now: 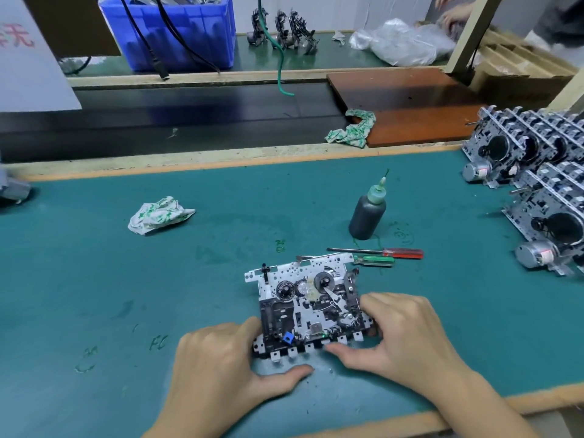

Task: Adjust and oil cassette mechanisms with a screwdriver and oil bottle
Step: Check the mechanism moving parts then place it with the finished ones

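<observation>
A cassette mechanism [311, 303], white metal plate with black parts and two reels, lies flat on the green mat near the front edge. My left hand [218, 358] holds its left front corner, fingers curled behind the edge and thumb stretched under the front tabs. My right hand [401, 336] grips its right side, fingers over the right edge and thumb along the front tabs. Just behind the mechanism lie a red-handled screwdriver [401, 253] and a green-handled screwdriver [374, 260]. The dark oil bottle [366, 216] with a green needle tip stands upright further back.
Two rows of finished cassette mechanisms [543, 197] stand at the right edge. A crumpled white-green rag [159, 214] lies at left, another [352, 129] on a brown board behind. A black conveyor runs across the back, with a blue crate [180, 30] beyond it.
</observation>
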